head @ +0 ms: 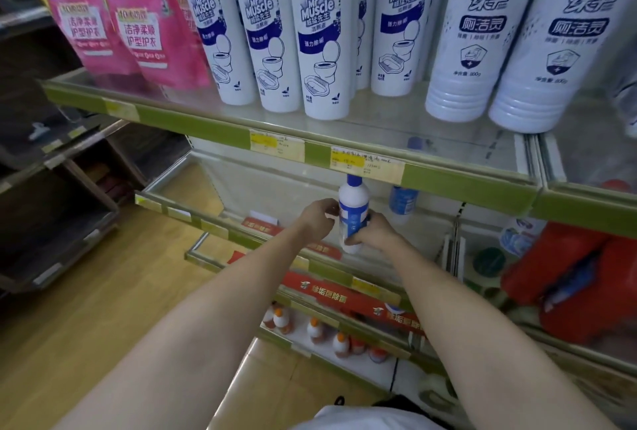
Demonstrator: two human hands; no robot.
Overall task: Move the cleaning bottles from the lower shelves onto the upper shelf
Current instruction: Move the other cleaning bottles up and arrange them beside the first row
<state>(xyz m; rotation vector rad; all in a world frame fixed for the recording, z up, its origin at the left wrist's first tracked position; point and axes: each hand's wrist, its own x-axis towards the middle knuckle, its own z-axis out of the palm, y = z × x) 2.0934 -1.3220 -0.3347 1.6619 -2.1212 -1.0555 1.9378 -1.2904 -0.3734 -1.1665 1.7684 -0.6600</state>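
Risk | both hands, left hand (pixel 319 217) and right hand (pixel 374 231), grip white bottle (pixel 351 212) | cap may strike upper shelf edge (pixel 365 164) as you lift

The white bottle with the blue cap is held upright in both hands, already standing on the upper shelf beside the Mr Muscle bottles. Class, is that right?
Not quite. The white bottle with the blue cap is held upright by the left hand and right hand, but the head view shows it below the upper shelf, not standing on it beside the Mr Muscle bottles.
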